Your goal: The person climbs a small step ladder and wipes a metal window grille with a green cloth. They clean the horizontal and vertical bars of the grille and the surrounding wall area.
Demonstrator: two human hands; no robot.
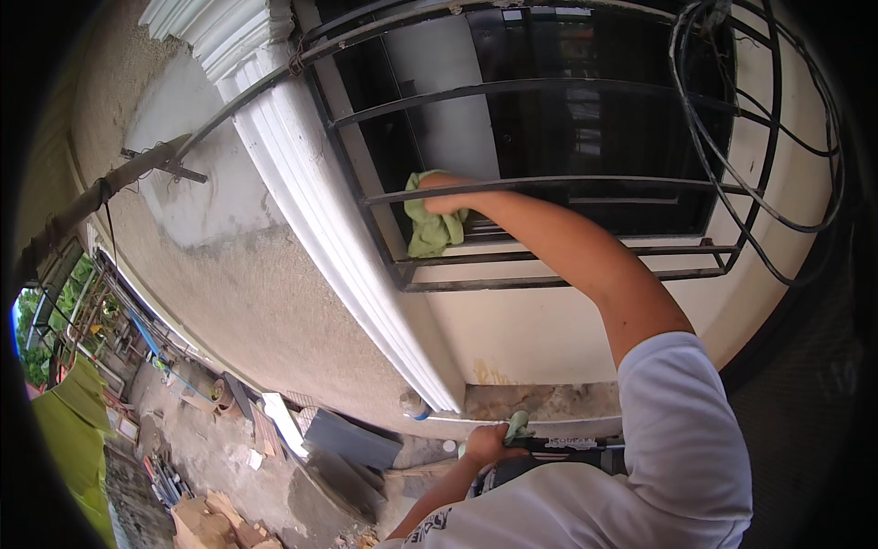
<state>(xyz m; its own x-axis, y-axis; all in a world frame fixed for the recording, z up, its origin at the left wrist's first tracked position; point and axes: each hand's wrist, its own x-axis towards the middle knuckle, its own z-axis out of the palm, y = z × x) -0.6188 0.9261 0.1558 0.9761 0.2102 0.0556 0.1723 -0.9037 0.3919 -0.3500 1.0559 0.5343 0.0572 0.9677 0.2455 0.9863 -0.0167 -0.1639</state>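
Note:
My right hand (444, 192) presses a green cloth (435, 233) at the lower left corner of a dark sliding window (549, 130). The arm reaches in behind one bar of a black metal window grille (569, 182), which crosses in front of the wrist. Low by my body, my left hand (488, 442) is closed around a black-handled tool (569, 444) that bears writing. A second light green cloth (519, 425) sticks up beside that hand's fingers. The tool's far end is hidden behind my shirt.
Black cables (706, 151) hang looped over the grille's right side. A white moulded pilaster (329, 226) stands left of the window. Below are a plastic bottle (413, 406) on the ledge, dark leaning panels (353, 439), flattened cardboard (212, 521) and a pole (113, 185).

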